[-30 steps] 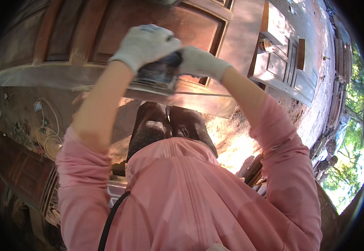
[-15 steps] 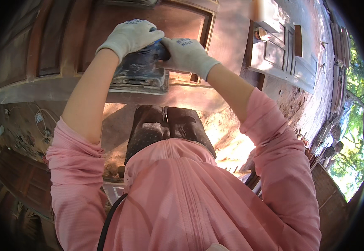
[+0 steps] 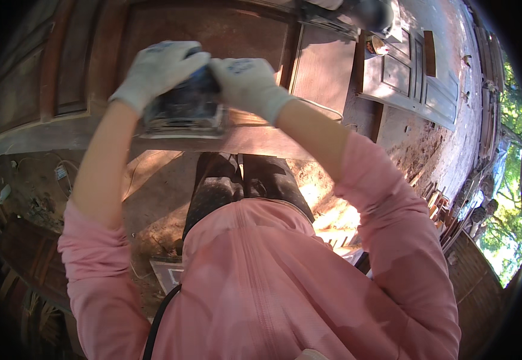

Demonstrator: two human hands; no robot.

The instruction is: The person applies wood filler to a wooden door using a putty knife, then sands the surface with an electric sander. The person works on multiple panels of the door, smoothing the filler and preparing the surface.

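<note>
Head view: left hand (image 3: 156,69) & right hand (image 3: 246,84), both gloved, grip sander (image 3: 184,111) on door rail (image 3: 255,137). Judging: keep pad flat, even pressure, w/ grain.

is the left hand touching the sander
Touching. The head view shows the gloved left hand wrapped over the top of the sander, with no gap; the right hand grips its other side.

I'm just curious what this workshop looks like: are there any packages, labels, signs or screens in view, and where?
None that can be made out: no package, sign or screen shows.
Gloves: the left hand and right hand wear pale gloves with faint blue markings, too blurred to tell.
Sander: dark, boxy, between both hands on the brown wooden door; no label visible.
</note>
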